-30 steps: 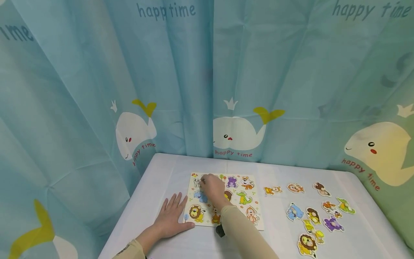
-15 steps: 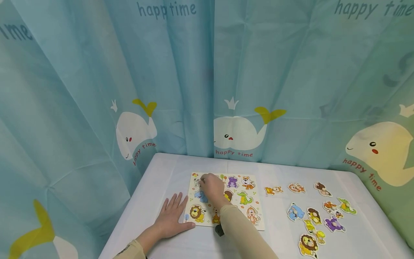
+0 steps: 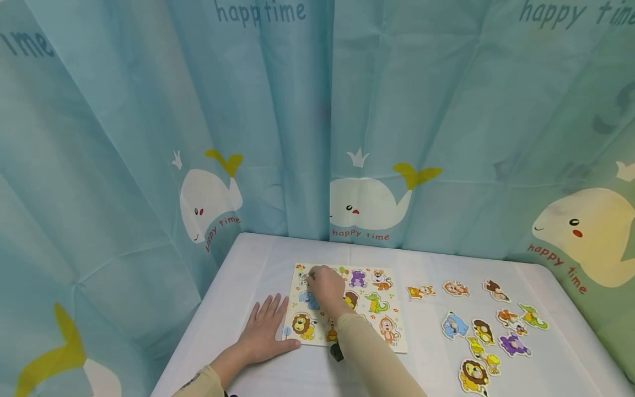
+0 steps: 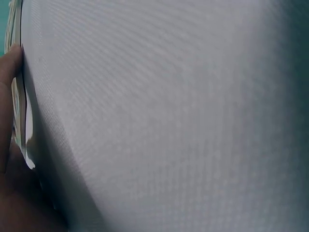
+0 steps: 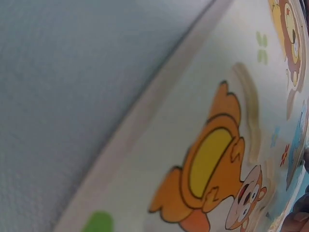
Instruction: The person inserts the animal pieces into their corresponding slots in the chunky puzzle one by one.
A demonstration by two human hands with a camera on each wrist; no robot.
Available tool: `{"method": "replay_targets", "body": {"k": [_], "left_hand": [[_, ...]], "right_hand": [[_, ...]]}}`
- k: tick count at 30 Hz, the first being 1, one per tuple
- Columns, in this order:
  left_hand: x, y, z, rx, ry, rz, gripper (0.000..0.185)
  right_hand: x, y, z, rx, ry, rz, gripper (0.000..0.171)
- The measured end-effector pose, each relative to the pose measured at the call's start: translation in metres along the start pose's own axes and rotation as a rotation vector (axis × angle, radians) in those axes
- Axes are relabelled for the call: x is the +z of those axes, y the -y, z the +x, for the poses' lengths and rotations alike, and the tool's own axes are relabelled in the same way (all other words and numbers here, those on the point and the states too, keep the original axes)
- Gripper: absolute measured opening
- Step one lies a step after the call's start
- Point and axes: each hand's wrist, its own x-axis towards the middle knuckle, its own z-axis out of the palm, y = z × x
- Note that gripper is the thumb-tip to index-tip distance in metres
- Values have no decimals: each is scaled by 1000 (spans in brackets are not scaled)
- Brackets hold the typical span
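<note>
A wooden animal puzzle board (image 3: 319, 342) lies on the white table. Over its upper-left corner, my right hand (image 3: 326, 286) has its fingers bent, the tips pinching at a small black-and-white animal puzzle piece (image 3: 303, 279), mostly covered by the hand. In the right wrist view, only bits of the fingers (image 5: 297, 217) show at the right edge, past the board's kangaroo picture (image 5: 212, 164). Flat on the table, fingers spread, my left hand (image 3: 263, 333) rests along the board's left side. In the left wrist view, a finger (image 4: 10, 65) lies against the board's edge (image 4: 19, 106).
Several loose puzzle pieces lie right of the board, among them a lion (image 3: 473, 376), a purple hippo (image 3: 515, 344), a blue elephant (image 3: 454, 325) and a green crocodile (image 3: 533, 317). A blue curtain (image 3: 283, 110) with whales hangs behind the table.
Both hands keep their places on and beside the board. The whole head view has shifted very slightly; the loose pieces lie as before.
</note>
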Motion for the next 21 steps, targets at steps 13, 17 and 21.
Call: {"method": "replay_targets", "body": {"k": [13, 17, 21], "left_hand": [[4, 2, -3, 31, -23, -34, 107], [0, 0, -3, 24, -20, -40, 107], [-3, -3, -2, -4, 6, -22, 107]], "right_hand": [[-19, -6, -7, -2, 56, 64, 21], [-41, -15, -8, -38, 33, 68, 25], [-66, -28, -10, -86, -15, 53, 25]]}}
